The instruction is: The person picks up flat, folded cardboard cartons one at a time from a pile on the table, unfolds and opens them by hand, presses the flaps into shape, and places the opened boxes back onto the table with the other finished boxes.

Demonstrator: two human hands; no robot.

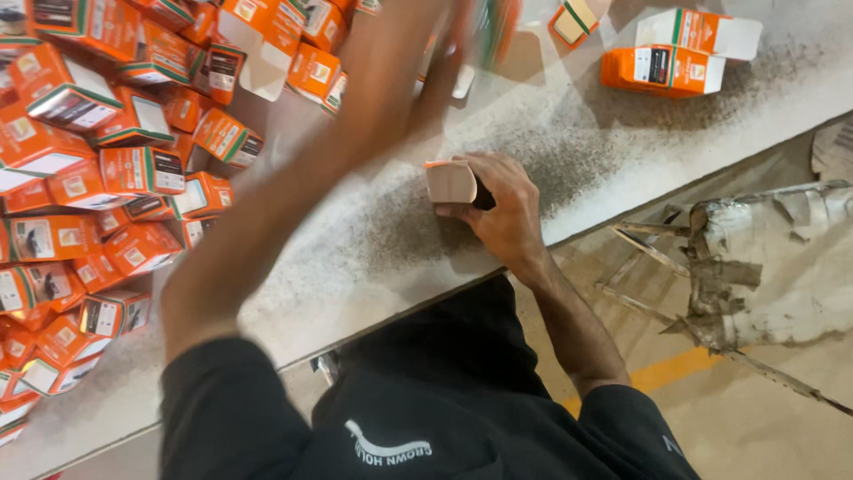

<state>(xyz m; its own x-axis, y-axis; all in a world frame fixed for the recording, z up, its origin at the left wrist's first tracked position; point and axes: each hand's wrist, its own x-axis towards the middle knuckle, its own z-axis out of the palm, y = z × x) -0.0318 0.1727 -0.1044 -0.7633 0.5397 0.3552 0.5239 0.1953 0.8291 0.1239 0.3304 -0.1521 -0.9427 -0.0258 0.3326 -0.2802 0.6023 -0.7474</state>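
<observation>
- On the grey surface (373,240), the right hand (502,209) grips a small carton (450,182).
- Farther off, the blurred left hand (426,53) reaches toward orange cartons (98,160); its grasp is unclear.

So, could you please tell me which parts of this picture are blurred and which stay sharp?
Head view: the raised left hand is smeared by motion blur; the right hand gripping the small orange-and-white cardboard box is sharp, as are the piled orange boxes.
</observation>
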